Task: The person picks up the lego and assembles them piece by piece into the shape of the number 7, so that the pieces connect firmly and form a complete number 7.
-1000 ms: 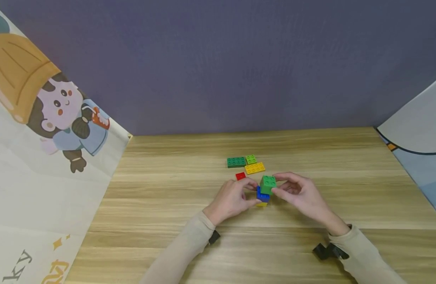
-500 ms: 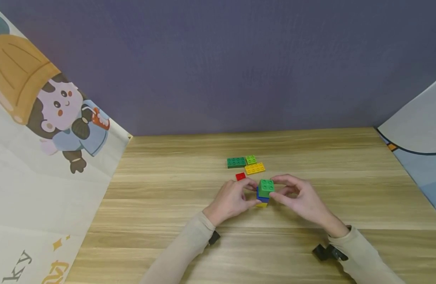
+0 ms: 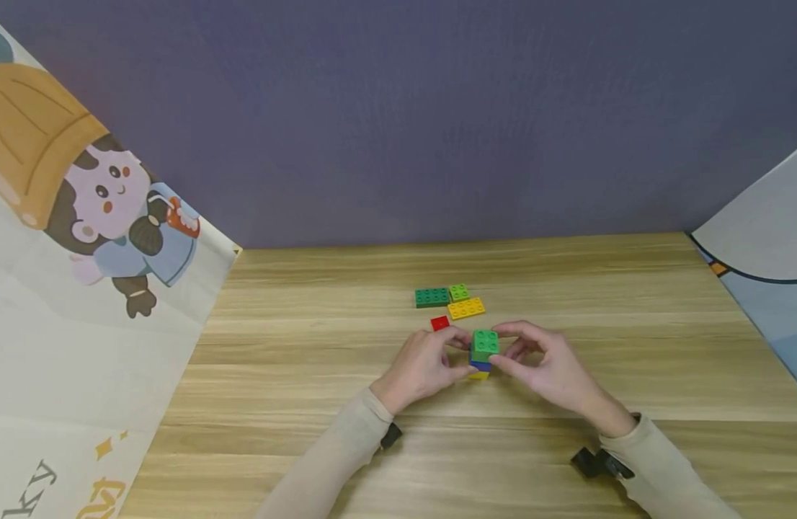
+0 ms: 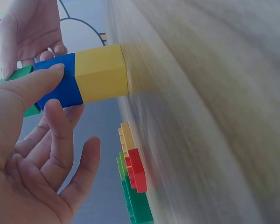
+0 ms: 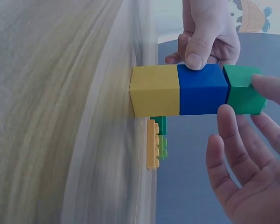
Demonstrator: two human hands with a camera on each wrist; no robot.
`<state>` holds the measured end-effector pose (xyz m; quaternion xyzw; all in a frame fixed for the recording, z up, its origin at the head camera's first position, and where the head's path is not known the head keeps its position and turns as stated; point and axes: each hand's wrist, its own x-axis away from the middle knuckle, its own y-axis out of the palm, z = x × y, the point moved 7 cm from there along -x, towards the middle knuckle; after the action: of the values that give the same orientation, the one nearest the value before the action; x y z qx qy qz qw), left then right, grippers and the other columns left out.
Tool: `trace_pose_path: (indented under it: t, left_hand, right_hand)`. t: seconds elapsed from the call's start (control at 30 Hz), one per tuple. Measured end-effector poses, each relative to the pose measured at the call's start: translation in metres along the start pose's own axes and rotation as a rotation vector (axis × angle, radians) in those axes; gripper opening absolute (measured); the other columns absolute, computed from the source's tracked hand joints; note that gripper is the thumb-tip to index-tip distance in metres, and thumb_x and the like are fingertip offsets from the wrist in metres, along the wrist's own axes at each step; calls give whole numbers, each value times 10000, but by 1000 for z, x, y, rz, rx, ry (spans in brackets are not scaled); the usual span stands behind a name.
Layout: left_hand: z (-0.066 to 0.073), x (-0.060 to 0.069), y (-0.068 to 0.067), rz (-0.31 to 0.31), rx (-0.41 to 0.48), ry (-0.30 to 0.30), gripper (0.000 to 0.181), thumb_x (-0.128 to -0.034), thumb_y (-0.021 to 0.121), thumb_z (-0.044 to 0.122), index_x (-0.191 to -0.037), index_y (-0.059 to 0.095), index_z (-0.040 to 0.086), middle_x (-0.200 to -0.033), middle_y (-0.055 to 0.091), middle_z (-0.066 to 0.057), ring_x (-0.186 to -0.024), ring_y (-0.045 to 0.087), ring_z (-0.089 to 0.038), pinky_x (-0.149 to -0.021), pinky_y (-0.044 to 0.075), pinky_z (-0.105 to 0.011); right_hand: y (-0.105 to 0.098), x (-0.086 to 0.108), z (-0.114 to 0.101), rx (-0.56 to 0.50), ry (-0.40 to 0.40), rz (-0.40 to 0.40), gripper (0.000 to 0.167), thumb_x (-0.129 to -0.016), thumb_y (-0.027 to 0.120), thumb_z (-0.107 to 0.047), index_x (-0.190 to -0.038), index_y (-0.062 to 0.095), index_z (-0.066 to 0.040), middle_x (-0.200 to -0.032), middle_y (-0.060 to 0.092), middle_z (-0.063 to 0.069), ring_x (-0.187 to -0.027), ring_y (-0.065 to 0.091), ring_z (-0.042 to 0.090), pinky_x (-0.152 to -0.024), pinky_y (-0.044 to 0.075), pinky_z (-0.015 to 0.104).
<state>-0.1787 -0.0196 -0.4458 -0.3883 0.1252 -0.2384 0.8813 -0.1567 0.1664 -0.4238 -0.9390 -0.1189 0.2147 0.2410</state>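
The left hand (image 3: 423, 366) pinches the blue block (image 5: 203, 91); the right hand (image 3: 555, 366) grips the green block (image 3: 486, 347) at its top. A red block (image 3: 440, 324) lies at their ten o'clock.

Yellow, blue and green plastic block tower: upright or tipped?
Upright: the yellow block stands flat on the wood-grain table, blue block and green block above.

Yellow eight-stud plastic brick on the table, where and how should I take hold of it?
I'd pinch the yellow eight-stud plastic brick across its long sides at its right half, coming from your right. It lies flat, studs up, and that end looks free, while the lime-green four-stud brick crowds its far side on the left.
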Motion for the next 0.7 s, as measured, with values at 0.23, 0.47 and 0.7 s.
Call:
trace_pose_path:
  t: [0.23,0.47,0.7]
  left_hand:
    - [1,0,-1,0,-4,4,392,-923,861,297,-1266,728,160,-1174,812,34,-576,543,48,-534,468,-163]
    - [3,-1,-1,-2,-13,10,403,-920,864,294,-1271,726,152,-1180,813,23,-556,538,46,-519,463,-163]
    - [3,0,-1,0,-29,15,393,-921,863,310,-1256,732,152,-1175,816,21,-564,531,49,-530,455,-157]
  right_hand:
    - [0,-3,-3,39,-60,2,430,-850,871,-19,-1255,738,-80,-902,775,-11,-749,673,20,-700,615,297]
    - [-4,-4,-5,68,-142,14,459,-804,904,-8,-1230,758,-100,-833,745,-56,-718,643,6,-604,567,278]
    - [-3,-4,-10,114,-216,37,498,-745,939,-16,-1195,766,-142,-638,557,-136,-568,445,-50,-437,332,147]
